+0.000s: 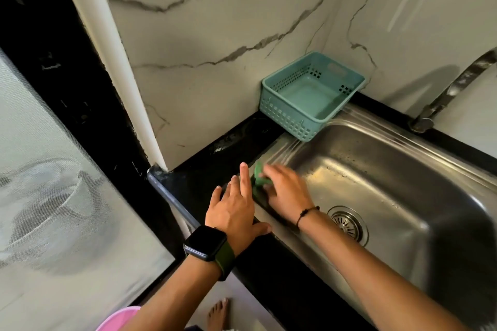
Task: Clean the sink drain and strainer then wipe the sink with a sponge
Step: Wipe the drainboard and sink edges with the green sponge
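Observation:
A steel sink [398, 169] is set in a black counter. Its round metal strainer [348, 223] sits in the drain at the basin's bottom. My right hand [287, 191] holds a green sponge [259, 176] against the sink's left rim, and the hand is motion-blurred. My left hand [234, 209], with a smartwatch on the wrist, lies flat with fingers spread on the black counter beside that rim, right next to the sponge.
A teal plastic basket [290, 113] stands empty at the sink's back left corner against the marble wall. A metal tap [446, 94] rises at the back right. A pink tub [118, 318] and a bare foot [217, 313] show on the floor below.

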Demonstrator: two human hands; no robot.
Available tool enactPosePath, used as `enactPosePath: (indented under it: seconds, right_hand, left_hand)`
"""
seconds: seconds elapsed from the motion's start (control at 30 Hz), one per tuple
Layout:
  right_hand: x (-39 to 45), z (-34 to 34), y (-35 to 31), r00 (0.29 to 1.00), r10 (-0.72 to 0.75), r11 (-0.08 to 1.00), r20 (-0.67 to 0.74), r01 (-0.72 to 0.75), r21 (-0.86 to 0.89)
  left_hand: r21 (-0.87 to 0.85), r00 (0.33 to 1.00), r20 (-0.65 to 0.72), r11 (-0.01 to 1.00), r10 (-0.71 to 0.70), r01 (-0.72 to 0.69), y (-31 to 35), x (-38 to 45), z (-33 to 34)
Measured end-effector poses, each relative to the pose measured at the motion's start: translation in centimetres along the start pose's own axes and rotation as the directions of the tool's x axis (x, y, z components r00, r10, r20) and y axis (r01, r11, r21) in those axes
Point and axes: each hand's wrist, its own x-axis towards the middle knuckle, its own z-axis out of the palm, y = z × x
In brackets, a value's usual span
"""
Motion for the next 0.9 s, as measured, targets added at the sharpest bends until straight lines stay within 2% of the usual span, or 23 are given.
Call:
enactPosePath:
  seconds: [0.1,0.23,0.33,0.4,0.5,0.57,0.6,0.63,0.67,0.73,0.77,0.8,0.83,0.9]
  right_hand:
    - [-2.8,-1.0,-0.7,0.985,-0.119,0.993,0.126,0.118,0.017]
    - [-4.2,-2.4,0.1,0.982,-0.101,0.985,0.160,0.076,0.154]
    - [-3.3,-1.9,0.0,0.979,-0.103,0.992,0.173,0.090,0.084]
    - [-2.1,-1.0,-0.5,0.991,-0.048,0.999,0.125,0.045,0.028]
    - [0.4,0.1,-0.8,0.997,0.082,0.996,0.015,-0.083,0.033]
    - [1.8,-0.1,-0.2,0.974,0.225,0.972,-0.016,-0.223,0.071]
    - [2.2,-0.5,0.3,0.942,0.336,0.933,-0.014,-0.330,0.144]
    - [2.4,-1.0,0.9,0.890,0.456,0.851,0.003,-0.437,0.292]
    - [2.2,-1.5,1.5,0.831,0.555,0.709,0.041,-0.498,0.499]
    - [0.9,-2.7,2.3,0.748,0.640,0.304,0.174,-0.454,0.837]
    - [0.2,-3.3,2.5,0.740,0.627,0.125,0.244,-0.404,0.906]
    - [-0.3,-3.8,2.7,0.744,0.599,0.001,0.295,-0.370,0.929]
    - [-0.8,-4.3,2.7,0.754,0.565,-0.072,0.336,-0.361,0.930]
    - [-1.4,-5.2,2.3,0.780,0.493,-0.120,0.385,-0.377,0.918]
  left_hand:
    - [-0.009,1.000,-0.006,1.000,0.003,-0.003,0.1,-0.2,-0.1]
    - [-0.003,0.999,0.038,1.000,-0.009,0.009,0.1,-0.3,-0.3]
    - [0.012,0.998,0.065,1.000,-0.009,0.008,0.5,0.1,-0.5]
    - [0.022,0.996,0.089,1.000,-0.015,0.014,0.8,0.4,-0.7]
    - [0.057,0.994,0.109,0.998,-0.026,0.020,1.1,0.7,-1.0]
    - [0.071,0.993,0.120,0.997,-0.023,0.015,1.2,1.0,-1.2]
    - [0.071,0.991,0.128,0.997,-0.026,0.017,1.2,1.0,-1.4]
    - [0.066,0.991,0.133,0.998,-0.030,0.022,1.1,1.1,-1.5]
    - [0.056,0.990,0.137,0.998,-0.035,0.028,1.1,1.1,-1.6]
    - [0.032,0.990,0.134,0.999,-0.047,0.043,1.1,1.0,-1.7]
    - [0.025,0.991,0.123,0.999,-0.050,0.047,1.2,1.0,-1.8]
    - [0.021,0.994,0.098,0.999,-0.048,0.046,1.4,1.0,-1.8]
    - [0.011,0.998,0.055,0.999,-0.041,0.041,1.7,1.0,-1.9]
    - [-0.064,0.998,-0.052,0.998,-0.019,0.016,2.6,1.2,-2.4]
